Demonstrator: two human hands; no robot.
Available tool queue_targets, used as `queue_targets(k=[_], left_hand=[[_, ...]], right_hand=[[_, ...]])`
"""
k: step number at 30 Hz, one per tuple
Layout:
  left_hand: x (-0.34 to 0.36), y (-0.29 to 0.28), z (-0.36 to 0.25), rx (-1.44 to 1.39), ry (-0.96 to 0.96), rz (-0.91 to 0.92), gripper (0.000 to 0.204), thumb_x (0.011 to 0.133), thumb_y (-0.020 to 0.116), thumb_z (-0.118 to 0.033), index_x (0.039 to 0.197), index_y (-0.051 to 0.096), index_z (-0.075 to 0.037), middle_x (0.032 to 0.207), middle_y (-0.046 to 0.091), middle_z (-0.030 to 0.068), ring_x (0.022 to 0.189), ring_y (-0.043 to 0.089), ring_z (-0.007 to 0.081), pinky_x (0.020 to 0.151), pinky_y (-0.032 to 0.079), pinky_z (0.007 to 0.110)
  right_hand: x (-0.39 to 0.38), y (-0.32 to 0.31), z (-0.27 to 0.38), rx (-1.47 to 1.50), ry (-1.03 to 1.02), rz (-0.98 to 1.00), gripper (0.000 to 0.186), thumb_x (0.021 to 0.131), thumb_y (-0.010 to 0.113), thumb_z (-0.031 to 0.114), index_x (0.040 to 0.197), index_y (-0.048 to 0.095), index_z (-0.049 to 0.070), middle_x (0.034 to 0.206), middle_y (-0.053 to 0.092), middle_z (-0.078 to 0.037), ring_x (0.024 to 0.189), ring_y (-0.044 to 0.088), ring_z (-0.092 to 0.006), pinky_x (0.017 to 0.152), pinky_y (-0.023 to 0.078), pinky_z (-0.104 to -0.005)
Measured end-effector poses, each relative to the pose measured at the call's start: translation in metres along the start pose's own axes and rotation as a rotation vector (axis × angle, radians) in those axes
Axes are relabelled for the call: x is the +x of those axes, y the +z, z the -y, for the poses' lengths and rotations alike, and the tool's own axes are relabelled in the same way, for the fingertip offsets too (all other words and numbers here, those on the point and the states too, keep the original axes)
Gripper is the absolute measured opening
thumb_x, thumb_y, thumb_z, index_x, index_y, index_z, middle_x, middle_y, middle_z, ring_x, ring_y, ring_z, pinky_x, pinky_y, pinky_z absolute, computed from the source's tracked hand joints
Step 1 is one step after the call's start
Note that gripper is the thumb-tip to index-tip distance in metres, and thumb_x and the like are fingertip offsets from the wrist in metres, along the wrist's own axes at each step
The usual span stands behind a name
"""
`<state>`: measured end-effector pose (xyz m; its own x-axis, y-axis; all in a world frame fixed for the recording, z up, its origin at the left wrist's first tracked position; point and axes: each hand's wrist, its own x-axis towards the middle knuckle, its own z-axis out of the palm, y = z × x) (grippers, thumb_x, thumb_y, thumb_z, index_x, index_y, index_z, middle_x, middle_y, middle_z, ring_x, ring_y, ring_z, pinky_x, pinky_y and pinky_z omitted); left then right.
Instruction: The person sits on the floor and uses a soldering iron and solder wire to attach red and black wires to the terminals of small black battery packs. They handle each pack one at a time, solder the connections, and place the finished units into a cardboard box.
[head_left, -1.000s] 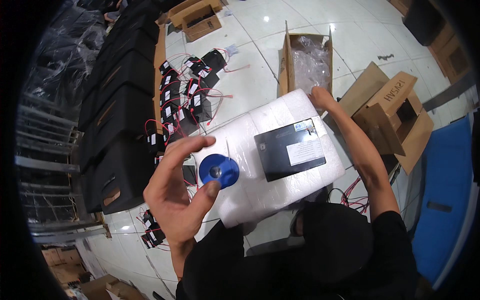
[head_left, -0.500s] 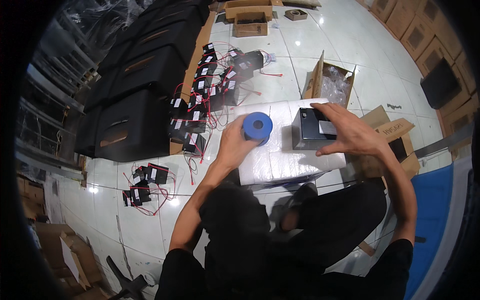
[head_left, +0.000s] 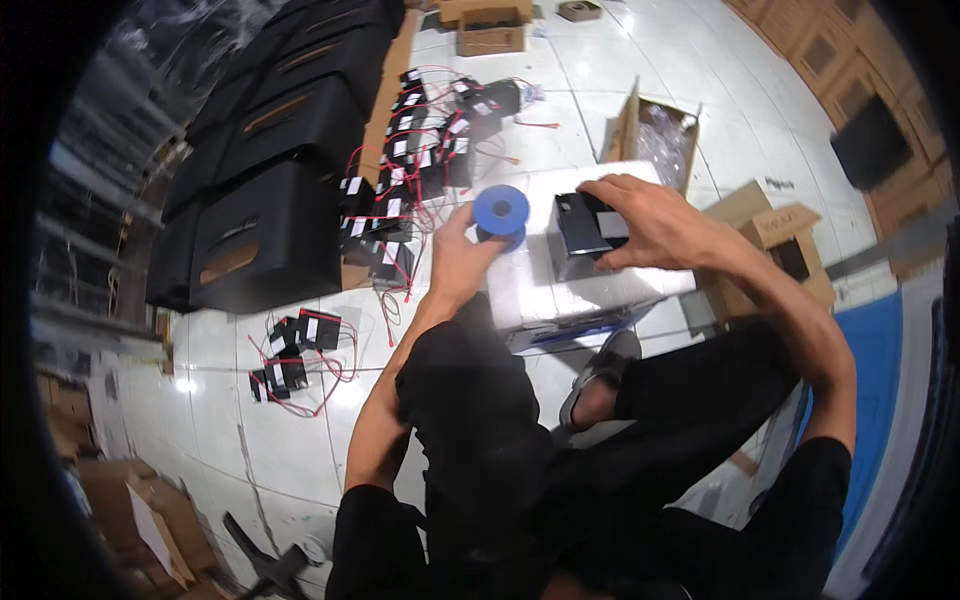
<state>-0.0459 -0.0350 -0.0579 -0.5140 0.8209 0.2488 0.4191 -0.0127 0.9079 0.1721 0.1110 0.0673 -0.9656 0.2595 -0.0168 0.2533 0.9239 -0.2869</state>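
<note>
A white, plastic-wrapped foam block (head_left: 540,295) stands before me at knee height. At its left edge my left hand (head_left: 460,262) grips a blue spool (head_left: 501,208), thumb and fingers around its side. My right hand (head_left: 665,225) has its fingers over the far side of a black box-shaped battery (head_left: 582,228) and its thumb on the near side. This battery has a pale label and is at the middle of the block, slightly tilted. Whether its underside touches the block I cannot tell.
Several black batteries with red wires (head_left: 400,190) lie on the tiled floor to the left, a smaller group (head_left: 290,355) nearer me. Large black cases (head_left: 265,235) line the far left. Open cardboard boxes (head_left: 625,120) stand beyond and right of the block. A blue panel (head_left: 850,400) is at right.
My right hand has closed more fully on the battery and brought it left, closer to the spool. The left hand keeps its grip on the spool. The whole view has shifted a little.
</note>
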Motion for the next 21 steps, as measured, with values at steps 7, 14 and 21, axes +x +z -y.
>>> queue_targets(k=[7,14,21], left_hand=[[0.013,0.006,0.029,0.121,0.059,0.036,0.036,0.085,0.076,-0.021,0.114,0.066,0.000,0.101,0.070,0.0096,0.094,0.061,0.0170,0.088,0.046,0.033],[0.042,-0.001,0.041,0.193,0.051,0.094,0.033,0.088,0.061,0.001,0.121,0.060,0.007,0.111,0.067,0.0113,0.102,0.060,0.0174,0.093,0.044,0.031],[0.010,-0.023,0.023,0.142,-0.034,-0.007,0.041,0.099,0.056,-0.007,0.138,0.048,0.006,0.132,0.058,0.0138,0.120,0.056,0.0197,0.099,0.044,0.030]], right_hand=[[-0.049,-0.025,-0.041,0.029,-0.016,-0.324,0.081,0.081,0.078,0.040,0.137,0.045,-0.007,0.119,0.061,-0.030,0.110,0.061,-0.0414,0.095,0.050,-0.0439],[-0.235,0.006,-0.091,0.066,0.631,-0.879,0.031,0.092,0.065,0.021,0.115,0.069,0.001,0.099,0.073,-0.011,0.087,0.067,-0.0179,0.080,0.054,-0.0322],[-0.387,0.192,-0.101,0.401,1.440,-0.638,0.026,0.086,0.060,0.019,0.094,0.071,-0.003,0.077,0.070,-0.020,0.074,0.070,-0.0324,0.071,0.053,-0.0406]])
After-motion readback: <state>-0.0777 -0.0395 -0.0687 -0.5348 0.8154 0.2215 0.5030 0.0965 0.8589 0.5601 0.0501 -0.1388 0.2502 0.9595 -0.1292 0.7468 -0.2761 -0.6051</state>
